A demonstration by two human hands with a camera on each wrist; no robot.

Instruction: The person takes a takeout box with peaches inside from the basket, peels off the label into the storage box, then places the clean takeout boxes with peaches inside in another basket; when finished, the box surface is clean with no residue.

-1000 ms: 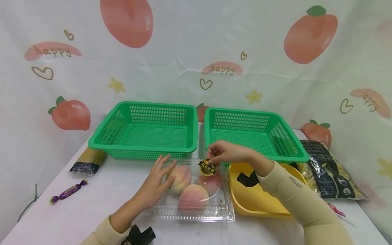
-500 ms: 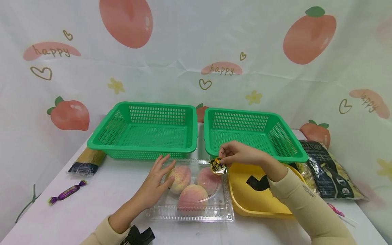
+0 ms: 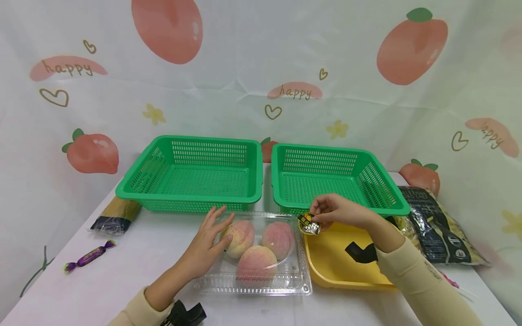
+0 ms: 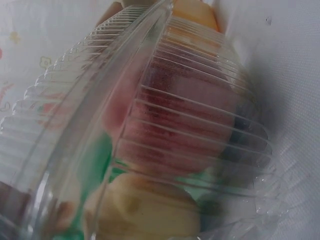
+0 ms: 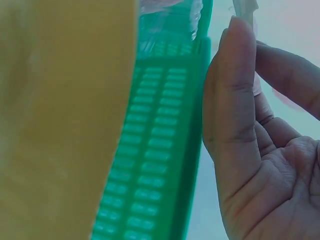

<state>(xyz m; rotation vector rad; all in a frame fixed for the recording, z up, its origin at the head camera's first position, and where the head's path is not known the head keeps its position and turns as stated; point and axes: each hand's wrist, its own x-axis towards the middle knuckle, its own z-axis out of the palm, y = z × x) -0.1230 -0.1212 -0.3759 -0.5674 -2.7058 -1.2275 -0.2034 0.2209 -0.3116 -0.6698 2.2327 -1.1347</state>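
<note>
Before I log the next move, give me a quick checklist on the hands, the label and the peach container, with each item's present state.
1. Label gripped: ok, pinched in the right hand.
2. Container steadied: ok, the left hand rests on its left side with fingers spread.
3. Peaches contained: ok, all three sit under the clear plastic.
4. Label free of the container's edge: cannot tell; it is by the right edge, near the yellow tray, and contact is unclear.
5. Container's lid fully latched: cannot tell, no catch shows clearly.
6. Label set down: not ok, it is in the right hand.
</note>
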